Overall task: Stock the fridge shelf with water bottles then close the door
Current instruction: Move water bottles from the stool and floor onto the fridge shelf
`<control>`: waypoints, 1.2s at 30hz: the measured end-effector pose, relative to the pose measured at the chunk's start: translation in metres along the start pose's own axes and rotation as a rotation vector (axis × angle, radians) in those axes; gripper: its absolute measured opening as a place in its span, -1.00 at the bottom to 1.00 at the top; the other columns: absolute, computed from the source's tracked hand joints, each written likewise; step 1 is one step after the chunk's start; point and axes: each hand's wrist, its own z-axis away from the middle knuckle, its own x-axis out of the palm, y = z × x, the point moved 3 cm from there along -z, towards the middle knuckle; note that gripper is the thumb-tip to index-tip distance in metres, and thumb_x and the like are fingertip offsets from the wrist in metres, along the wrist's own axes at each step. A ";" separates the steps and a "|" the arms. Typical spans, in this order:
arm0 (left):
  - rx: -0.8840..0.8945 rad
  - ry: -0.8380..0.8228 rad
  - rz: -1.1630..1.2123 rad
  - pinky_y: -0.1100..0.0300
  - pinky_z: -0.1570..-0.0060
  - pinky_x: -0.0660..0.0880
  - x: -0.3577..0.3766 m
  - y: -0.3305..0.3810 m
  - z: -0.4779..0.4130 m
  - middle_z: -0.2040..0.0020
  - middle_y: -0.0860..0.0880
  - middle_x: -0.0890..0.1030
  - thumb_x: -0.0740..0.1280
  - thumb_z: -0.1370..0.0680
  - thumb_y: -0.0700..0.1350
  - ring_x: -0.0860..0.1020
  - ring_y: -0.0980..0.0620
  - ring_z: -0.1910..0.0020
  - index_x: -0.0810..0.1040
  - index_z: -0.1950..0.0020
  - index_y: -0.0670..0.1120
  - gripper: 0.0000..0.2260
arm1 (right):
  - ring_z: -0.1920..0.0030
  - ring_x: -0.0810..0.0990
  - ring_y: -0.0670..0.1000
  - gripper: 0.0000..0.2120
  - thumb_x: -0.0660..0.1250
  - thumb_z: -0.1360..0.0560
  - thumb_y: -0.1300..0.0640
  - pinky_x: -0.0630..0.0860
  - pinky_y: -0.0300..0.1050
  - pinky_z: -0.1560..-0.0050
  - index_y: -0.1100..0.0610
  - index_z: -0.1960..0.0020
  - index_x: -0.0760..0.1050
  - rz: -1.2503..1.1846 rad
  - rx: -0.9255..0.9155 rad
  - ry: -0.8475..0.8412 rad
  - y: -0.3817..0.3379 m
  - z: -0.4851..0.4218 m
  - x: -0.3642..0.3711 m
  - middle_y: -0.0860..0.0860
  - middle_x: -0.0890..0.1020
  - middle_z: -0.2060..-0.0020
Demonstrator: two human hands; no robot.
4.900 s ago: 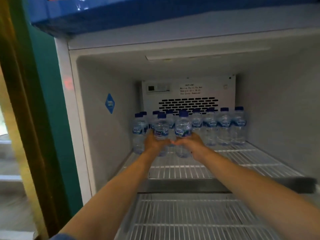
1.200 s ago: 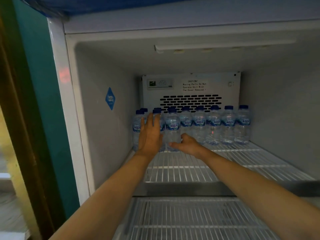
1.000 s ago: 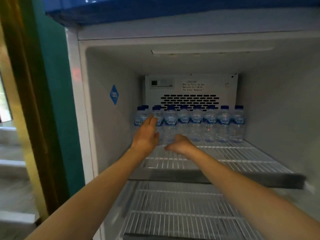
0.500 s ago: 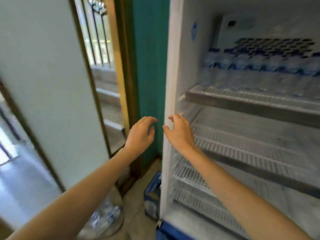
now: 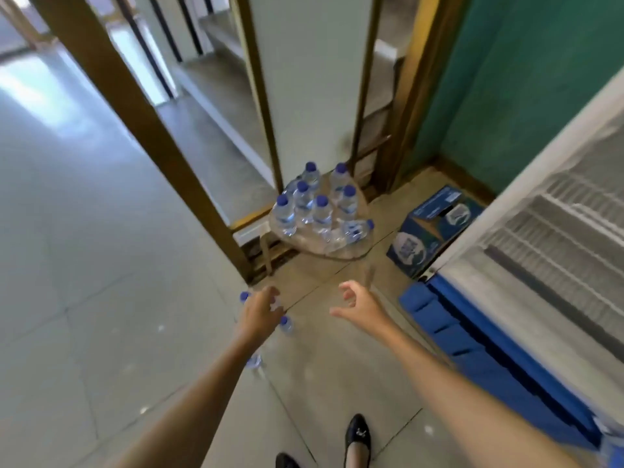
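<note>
Now we reach with left hand (image 5: 260,310) and right hand (image 5: 359,304), both empty, fingers spread, toward loose bottles (image 5: 286,324) on the floor (image 5: 101,298); grip each mid-body, upright.

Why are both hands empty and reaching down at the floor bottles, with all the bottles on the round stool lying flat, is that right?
Not quite. The head view shows most bottles on the round stool standing upright; only one at the front lies on its side. The rest holds: left hand and right hand are empty, reaching down near the floor bottles.
</note>
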 end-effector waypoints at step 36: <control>-0.436 0.505 0.681 0.45 0.26 0.47 0.316 -0.394 -0.128 0.13 0.01 0.64 0.57 -0.28 -0.15 0.60 0.13 0.17 0.55 -0.06 -0.11 -0.60 | 0.21 0.57 -0.31 -0.51 0.60 -0.25 0.20 0.43 -0.54 0.28 -0.02 -0.08 0.49 -0.365 -0.025 0.144 0.283 -0.308 0.355 -0.22 0.61 0.20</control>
